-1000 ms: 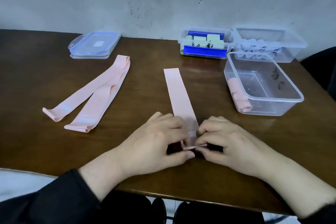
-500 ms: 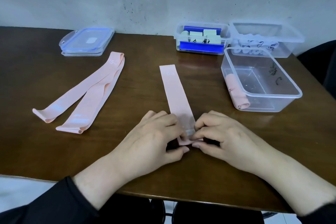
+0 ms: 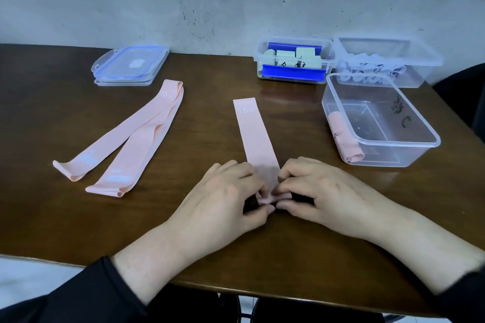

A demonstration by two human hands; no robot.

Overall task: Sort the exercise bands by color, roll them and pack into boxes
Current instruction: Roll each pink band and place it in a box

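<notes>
A pink exercise band [image 3: 256, 134] lies flat on the brown table [image 3: 78, 223], running away from me and marked "15" at its far end. My left hand [image 3: 223, 204] and my right hand [image 3: 322, 196] pinch its near end from either side, where a small roll has formed between my fingertips. Two more pink bands [image 3: 131, 139] lie spread out at the left, overlapping at their far ends. A rolled pink band [image 3: 345, 139] rests in the left side of a clear plastic box [image 3: 409, 149] at the right.
Behind that box stands another clear box [image 3: 420, 60] holding white rolls. Left of it, a clear box [image 3: 294, 65] holds pale green rolls and blue pieces. A stack of blue-rimmed lids [image 3: 128, 65] lies at the back left. The wall is just behind the table.
The rolled end between my fingers has grown a little and moved slightly up the band. The camera view shifted slightly; other bands and boxes stayed put.
</notes>
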